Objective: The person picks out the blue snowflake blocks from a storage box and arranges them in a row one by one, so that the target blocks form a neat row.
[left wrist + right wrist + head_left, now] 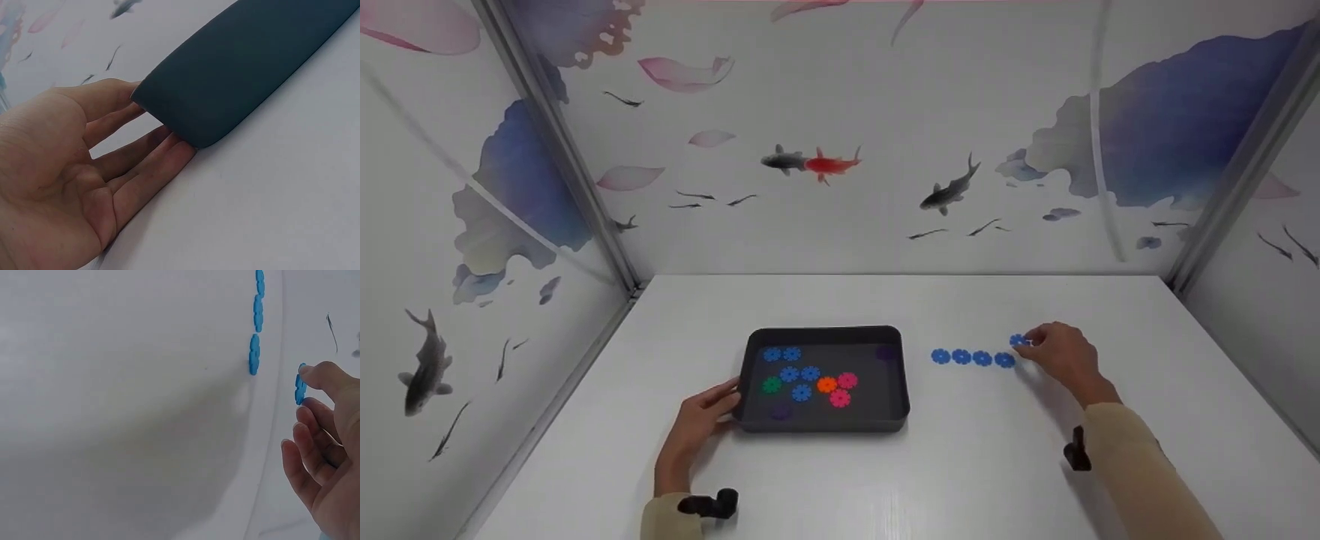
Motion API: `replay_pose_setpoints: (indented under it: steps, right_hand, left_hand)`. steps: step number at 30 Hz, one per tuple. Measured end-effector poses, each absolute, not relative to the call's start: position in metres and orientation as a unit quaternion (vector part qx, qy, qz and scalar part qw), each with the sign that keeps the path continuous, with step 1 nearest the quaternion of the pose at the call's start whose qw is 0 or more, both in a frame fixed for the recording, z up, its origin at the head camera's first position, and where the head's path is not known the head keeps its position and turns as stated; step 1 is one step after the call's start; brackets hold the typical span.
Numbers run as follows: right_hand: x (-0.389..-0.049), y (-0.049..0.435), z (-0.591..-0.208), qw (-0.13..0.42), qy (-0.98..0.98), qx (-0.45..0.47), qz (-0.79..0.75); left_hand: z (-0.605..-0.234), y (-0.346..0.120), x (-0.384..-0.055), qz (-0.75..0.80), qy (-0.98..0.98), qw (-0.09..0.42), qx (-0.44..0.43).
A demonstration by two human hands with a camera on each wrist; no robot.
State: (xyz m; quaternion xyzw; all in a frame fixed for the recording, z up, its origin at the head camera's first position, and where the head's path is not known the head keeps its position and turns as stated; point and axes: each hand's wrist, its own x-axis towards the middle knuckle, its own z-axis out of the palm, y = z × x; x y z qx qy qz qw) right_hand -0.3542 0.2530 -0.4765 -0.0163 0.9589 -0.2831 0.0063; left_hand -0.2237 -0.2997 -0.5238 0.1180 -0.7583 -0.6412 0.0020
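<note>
A dark rectangular tray (829,426) stands on the white table, holding loose flower-shaped plastic discs in blue, green, orange, pink and purple. At its left side my left hand (701,420) holds the tray; in the left wrist view, fingers of the left hand (73,169) meet the upper rim and the lower corner of the tray (225,79). My right hand (1065,356) pinches a blue flower-shaped disc (300,385) between thumb and forefinger, raised just beyond the right end of a row of blue discs (982,358). Its other fingers are loosely bent.
White panels (870,232) printed with fish and petals stand behind and at both sides of the table (960,480). Metal posts (1222,172) mark the corners. Each wrist carries a small black device (1078,450).
</note>
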Motion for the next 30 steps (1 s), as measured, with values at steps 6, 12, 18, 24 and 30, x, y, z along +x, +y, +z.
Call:
replay_pose_setpoints:
  steps: [6, 12, 18, 24, 30]
  right_hand:
    - [-0.349, 0.263, -0.487, 0.027, 0.956, -0.005, -0.293]
    - [-0.347, 0.265, -0.494, 0.039, 0.955, 0.0, -0.295]
    - [-0.346, 0.264, -0.496, 0.055, 0.952, 0.001, -0.302]
    - [-0.344, 0.263, -0.496, 0.064, 0.947, 0.004, -0.313]
    - [-0.342, 0.264, -0.496, 0.059, 0.943, 0.004, -0.326]
  left_hand:
    - [-0.524, -0.299, -0.223, -0.641, -0.759, 0.002, 0.116]
    - [-0.523, -0.296, -0.222, -0.641, -0.758, 0.003, 0.115]
    - [-0.52, -0.297, -0.221, -0.636, -0.762, 0.0, 0.117]
    - [-0.52, -0.298, -0.222, -0.64, -0.759, 0.004, 0.119]
    - [-0.52, -0.298, -0.221, -0.642, -0.757, 0.002, 0.119]
